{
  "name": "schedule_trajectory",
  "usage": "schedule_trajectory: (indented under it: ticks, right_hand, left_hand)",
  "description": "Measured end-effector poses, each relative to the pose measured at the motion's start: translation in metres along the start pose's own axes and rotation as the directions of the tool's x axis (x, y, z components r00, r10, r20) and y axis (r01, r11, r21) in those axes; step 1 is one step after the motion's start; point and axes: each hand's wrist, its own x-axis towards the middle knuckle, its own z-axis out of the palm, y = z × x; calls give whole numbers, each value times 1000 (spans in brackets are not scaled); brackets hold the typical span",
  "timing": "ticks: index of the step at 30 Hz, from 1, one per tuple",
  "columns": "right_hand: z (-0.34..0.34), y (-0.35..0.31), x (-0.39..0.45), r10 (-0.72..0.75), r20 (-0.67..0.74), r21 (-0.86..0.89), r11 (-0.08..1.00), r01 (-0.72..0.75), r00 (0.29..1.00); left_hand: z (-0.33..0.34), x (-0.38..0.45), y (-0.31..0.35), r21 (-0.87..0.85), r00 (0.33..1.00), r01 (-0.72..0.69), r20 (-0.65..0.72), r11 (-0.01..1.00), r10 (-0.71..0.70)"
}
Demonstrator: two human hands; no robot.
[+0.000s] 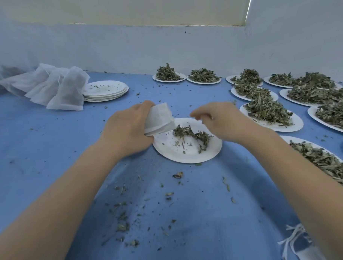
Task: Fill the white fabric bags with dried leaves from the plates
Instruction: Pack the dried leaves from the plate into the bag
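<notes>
My left hand (127,127) grips a small white fabric bag (158,118) at the left rim of a white plate (187,155), its mouth tilted toward the plate. A thin curved line of dried leaves (194,136) lies on that plate. My right hand (219,120) hovers over the plate's right side with fingers curled and fingertips pinched together; whether they hold leaf bits is too blurred to tell.
Several plates heaped with dried leaves (269,111) fill the right side of the blue cloth (50,145). A stack of emptied plates (105,91) and a pile of white fabric bags (54,89) sit at the far left. Leaf crumbs litter the cloth near me. A bag with strings (295,242) lies at the bottom right.
</notes>
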Motion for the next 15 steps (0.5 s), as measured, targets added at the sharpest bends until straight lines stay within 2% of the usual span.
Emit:
schedule_trajectory:
  ticks: [2,4,9,12,15]
  right_hand:
    - [12,2,1,50,168,-151,988,-24,985]
    - [17,1,1,75,213,-203,979,-31,974]
    - [17,2,3,-20,148,-77,997,31,989]
    - [25,-1,0,-124,235,-72,987,144,964]
    - [26,-3,-2,-126,310,-64,986,153,942]
  left_hand:
    - [3,0,-3,-7,1000,14,7,1000,-14]
    - [4,1,-4,-32,1000,22,4,999,-22]
    - [3,0,-7,-47,999,27,-27,999,-28]
    - [3,-1,-6,-32,1000,22,-17,999,-22]
    - [3,-1,-6,-21,1000,16,-13,1000,-16]
